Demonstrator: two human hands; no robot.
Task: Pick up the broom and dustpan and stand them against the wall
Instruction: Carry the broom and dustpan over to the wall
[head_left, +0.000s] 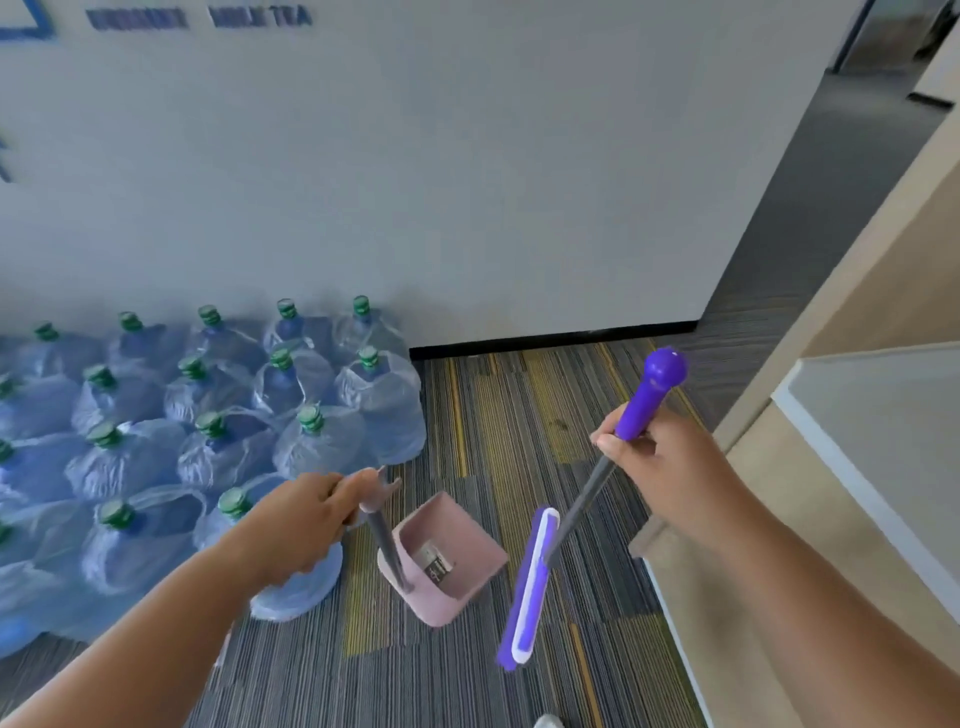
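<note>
My right hand (657, 470) is closed around the purple grip at the top of the broom, whose grey shaft slants down and left to a purple and white head (527, 587) just above the carpet. My left hand (306, 512) grips the top of the grey handle of the pink dustpan (447, 558), which stands upright on the carpet with a small dark scrap inside it. Dustpan and broom are side by side and apart. The white wall (519, 208) with its black skirting stands beyond them.
Several blue water jugs with green caps (208, 431) crowd the floor at the left, up against the wall and next to my left hand. A beige counter (810, 467) rises at the right. Striped carpet (519, 405) runs between them to the wall.
</note>
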